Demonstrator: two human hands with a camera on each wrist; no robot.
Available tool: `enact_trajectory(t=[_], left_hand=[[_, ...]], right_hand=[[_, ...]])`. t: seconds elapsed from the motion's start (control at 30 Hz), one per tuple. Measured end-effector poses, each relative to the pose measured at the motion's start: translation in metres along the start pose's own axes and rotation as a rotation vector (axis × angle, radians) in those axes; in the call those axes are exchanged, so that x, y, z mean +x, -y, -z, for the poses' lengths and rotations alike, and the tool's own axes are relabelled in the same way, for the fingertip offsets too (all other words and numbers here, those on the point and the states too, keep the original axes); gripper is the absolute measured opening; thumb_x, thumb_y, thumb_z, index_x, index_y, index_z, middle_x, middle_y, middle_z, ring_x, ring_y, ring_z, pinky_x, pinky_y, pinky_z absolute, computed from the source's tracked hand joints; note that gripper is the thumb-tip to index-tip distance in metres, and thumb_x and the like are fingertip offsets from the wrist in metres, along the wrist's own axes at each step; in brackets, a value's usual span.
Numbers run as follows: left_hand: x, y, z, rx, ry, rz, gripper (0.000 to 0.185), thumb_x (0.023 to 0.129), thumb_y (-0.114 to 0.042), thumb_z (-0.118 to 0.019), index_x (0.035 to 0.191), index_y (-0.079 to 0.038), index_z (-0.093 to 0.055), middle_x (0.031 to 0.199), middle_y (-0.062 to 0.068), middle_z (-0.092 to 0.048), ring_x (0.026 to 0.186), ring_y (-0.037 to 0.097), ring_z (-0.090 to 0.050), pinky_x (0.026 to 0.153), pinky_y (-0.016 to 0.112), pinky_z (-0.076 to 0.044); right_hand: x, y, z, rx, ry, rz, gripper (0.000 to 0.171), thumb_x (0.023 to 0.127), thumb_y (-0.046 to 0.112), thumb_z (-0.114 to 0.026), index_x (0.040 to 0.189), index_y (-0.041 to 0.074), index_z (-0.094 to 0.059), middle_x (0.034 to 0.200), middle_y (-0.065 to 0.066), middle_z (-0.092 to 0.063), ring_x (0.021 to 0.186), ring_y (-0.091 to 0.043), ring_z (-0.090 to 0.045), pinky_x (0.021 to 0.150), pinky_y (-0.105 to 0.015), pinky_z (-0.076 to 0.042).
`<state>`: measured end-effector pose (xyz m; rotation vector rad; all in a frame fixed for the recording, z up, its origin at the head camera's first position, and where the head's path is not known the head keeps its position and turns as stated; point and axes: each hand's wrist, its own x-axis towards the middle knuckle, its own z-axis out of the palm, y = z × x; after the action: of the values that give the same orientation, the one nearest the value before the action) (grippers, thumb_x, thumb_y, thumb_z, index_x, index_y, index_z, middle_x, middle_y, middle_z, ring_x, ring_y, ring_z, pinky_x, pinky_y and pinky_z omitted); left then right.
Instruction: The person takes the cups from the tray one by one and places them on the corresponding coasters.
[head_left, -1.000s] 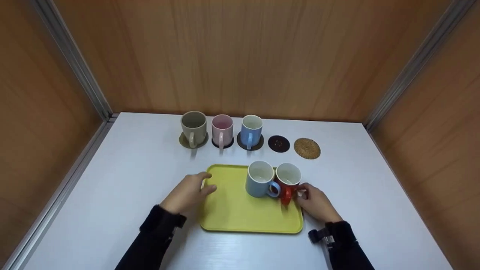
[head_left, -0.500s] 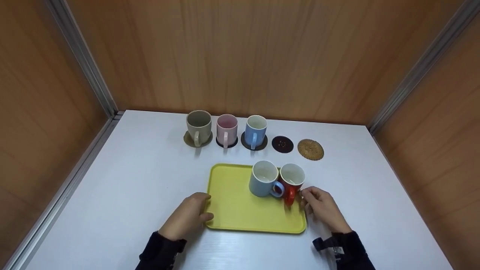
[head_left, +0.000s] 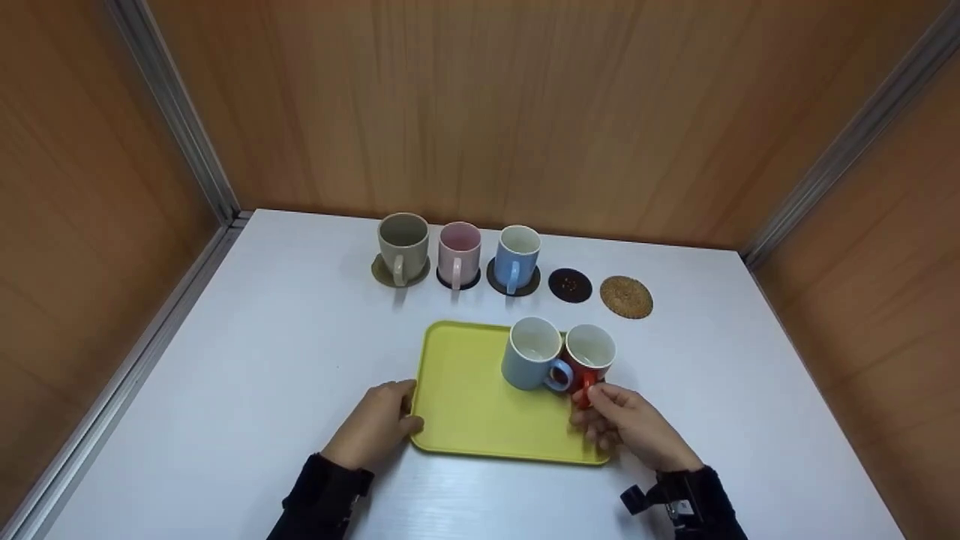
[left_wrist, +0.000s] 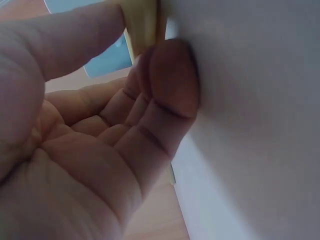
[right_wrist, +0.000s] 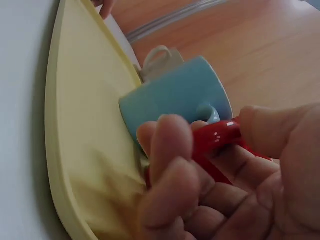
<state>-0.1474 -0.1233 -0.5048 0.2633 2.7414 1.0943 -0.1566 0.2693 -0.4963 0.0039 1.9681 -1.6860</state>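
A yellow tray (head_left: 480,420) lies on the white table and carries two mugs on its right half. My left hand (head_left: 375,424) holds the tray's left edge; in the left wrist view the thumb (left_wrist: 75,37) meets the rim, with curled fingers below it. On the other side, my right hand (head_left: 634,424) pinches the handle of the red mug (head_left: 590,349). The right wrist view shows that red handle (right_wrist: 217,137) between thumb and fingers. Close beside it stands a light blue mug (head_left: 525,367), upright, its handle towards the red one.
Behind the tray, a grey-green mug (head_left: 405,244), a pink mug (head_left: 459,255) and a blue mug (head_left: 517,255) each stand on a coaster. To their right lie a dark coaster (head_left: 570,286) and a woven tan coaster (head_left: 626,297). Wooden panels enclose the table.
My left hand came down along the tray's left side and took hold of its edge. My right hand moved from beside the red mug onto its handle. The camera view shifted slightly.
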Motion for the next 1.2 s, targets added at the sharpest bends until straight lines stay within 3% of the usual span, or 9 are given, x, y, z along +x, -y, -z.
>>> enact_trajectory(t=[0.37, 0.63, 0.73, 0.97, 1.1, 1.2], left_hand=[[0.001, 0.002, 0.000, 0.006, -0.003, -0.015, 0.020, 0.080, -0.006, -0.077, 0.082, -0.007, -0.057, 0.073, 0.000, -0.053, 0.069, 0.013, -0.047, 0.061, 0.026, -0.038], [0.001, 0.001, 0.003, -0.002, 0.012, -0.005, 0.018, 0.080, -0.008, -0.076, 0.084, -0.007, -0.059, 0.075, -0.001, -0.054, 0.071, 0.014, -0.048, 0.063, 0.027, -0.040], [0.001, 0.001, 0.003, 0.002, 0.010, -0.003, 0.018, 0.079, -0.008, -0.077, 0.084, -0.007, -0.059, 0.075, -0.001, -0.054, 0.070, 0.013, -0.048, 0.062, 0.026, -0.039], [0.002, 0.000, 0.002, 0.002, 0.012, 0.009, 0.022, 0.078, -0.007, -0.077, 0.095, -0.006, -0.063, 0.078, -0.001, -0.056, 0.074, 0.015, -0.050, 0.066, 0.029, -0.042], [0.003, 0.000, 0.001, -0.003, 0.014, 0.022, 0.028, 0.078, -0.007, -0.078, 0.103, -0.004, -0.064, 0.080, 0.000, -0.057, 0.075, 0.016, -0.051, 0.068, 0.030, -0.043], [0.003, 0.000, 0.000, 0.003, 0.013, 0.029, 0.034, 0.078, -0.008, -0.078, 0.109, -0.002, -0.065, 0.080, 0.000, -0.058, 0.076, 0.016, -0.052, 0.069, 0.031, -0.044]], right_hand=[[-0.009, 0.006, 0.003, 0.116, -0.035, -0.099, 0.057, 0.099, 0.060, -0.043, 0.110, 0.006, -0.058, 0.112, -0.017, -0.069, 0.095, -0.024, -0.069, 0.071, -0.036, -0.059], [-0.011, 0.006, 0.006, 0.151, -0.069, -0.054, 0.049, 0.103, 0.053, -0.037, 0.104, 0.006, -0.051, 0.113, -0.018, -0.066, 0.099, -0.026, -0.067, 0.084, -0.044, -0.059], [-0.012, 0.005, 0.009, 0.143, -0.091, -0.036, 0.051, 0.103, 0.053, -0.035, 0.106, 0.005, -0.051, 0.113, -0.019, -0.067, 0.099, -0.027, -0.068, 0.086, -0.043, -0.058], [-0.021, 0.013, 0.020, 0.132, -0.138, 0.021, 0.064, 0.103, 0.052, -0.036, 0.130, -0.004, -0.049, 0.112, -0.018, -0.069, 0.103, -0.029, -0.070, 0.088, -0.039, -0.058], [-0.020, 0.025, 0.030, 0.173, -0.180, 0.072, 0.054, 0.104, 0.050, -0.035, 0.114, -0.001, -0.052, 0.119, -0.023, -0.066, 0.110, -0.034, -0.066, 0.090, -0.040, -0.057], [-0.006, 0.036, 0.039, 0.198, -0.221, 0.099, 0.048, 0.104, 0.048, -0.035, 0.101, 0.003, -0.050, 0.125, -0.027, -0.062, 0.115, -0.038, -0.063, 0.092, -0.041, -0.056]])
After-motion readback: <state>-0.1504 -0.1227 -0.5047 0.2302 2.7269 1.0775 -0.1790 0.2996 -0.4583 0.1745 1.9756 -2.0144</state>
